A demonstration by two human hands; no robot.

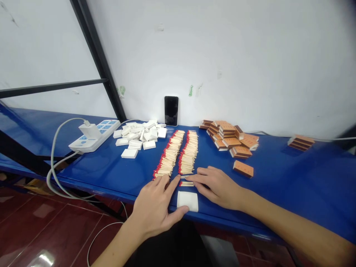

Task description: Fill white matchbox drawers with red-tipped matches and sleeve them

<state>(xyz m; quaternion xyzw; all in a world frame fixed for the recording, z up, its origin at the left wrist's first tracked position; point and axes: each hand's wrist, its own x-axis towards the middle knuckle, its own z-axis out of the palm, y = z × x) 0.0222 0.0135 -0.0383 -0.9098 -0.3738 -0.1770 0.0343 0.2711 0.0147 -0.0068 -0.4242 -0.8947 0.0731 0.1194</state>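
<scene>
Two long rows of red-headed matches lie on the blue table, a left row (169, 155) and a right row (188, 154). Below the right row is a small group of matches (187, 184). My left hand (155, 202) has its fingers spread; its index fingertip touches the head end of a match just above this group, and its thumb reaches the edge of a white matchbox tray (188, 200). From the other side, my right hand (215, 187) points its index finger at the tail end of that match, with the thumb apart and lower. Neither hand grips anything.
Many white inner trays (139, 135) are heaped at the back left. Brown matchboxes (228, 135) are piled at right, a single one (243, 169) in front and a small stack (301, 142) farther off. A phone (171, 110) leans on the wall; a power strip (94, 135) trails cables.
</scene>
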